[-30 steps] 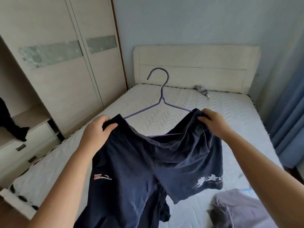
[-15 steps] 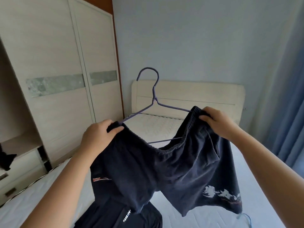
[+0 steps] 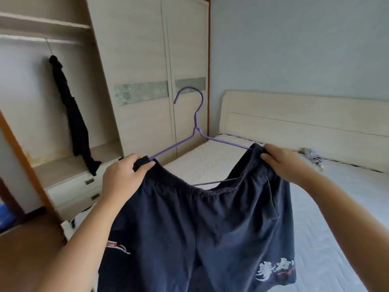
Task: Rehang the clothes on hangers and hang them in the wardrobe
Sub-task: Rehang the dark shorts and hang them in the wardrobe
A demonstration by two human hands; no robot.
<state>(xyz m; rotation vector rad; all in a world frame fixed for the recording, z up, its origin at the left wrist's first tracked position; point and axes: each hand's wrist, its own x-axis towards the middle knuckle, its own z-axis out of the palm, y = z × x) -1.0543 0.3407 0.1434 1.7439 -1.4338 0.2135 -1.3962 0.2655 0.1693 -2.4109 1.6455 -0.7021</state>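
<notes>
From my feed I can't pick out 1 word or number I could quote. The dark navy shorts (image 3: 210, 218) carry 2 marks. A white brush-stroke print (image 3: 273, 268) sits low on the leg at the right of my view, shaped like script characters with some red beneath, too smeared to read. A small red-and-white embroidered logo (image 3: 117, 246) sits on the other leg, too small to make out. The grey-green band (image 3: 141, 93) across the wardrobe doors shows ornamental pattern, not letters.

One purple hanger (image 3: 197, 125); one pair of dark shorts (image 3: 200, 228); one black garment (image 3: 73, 114); one wardrobe (image 3: 136, 49); two drawers (image 3: 69, 187); one bed (image 3: 336, 197); two hands, left hand (image 3: 123, 178) and right hand (image 3: 283, 163).
</notes>
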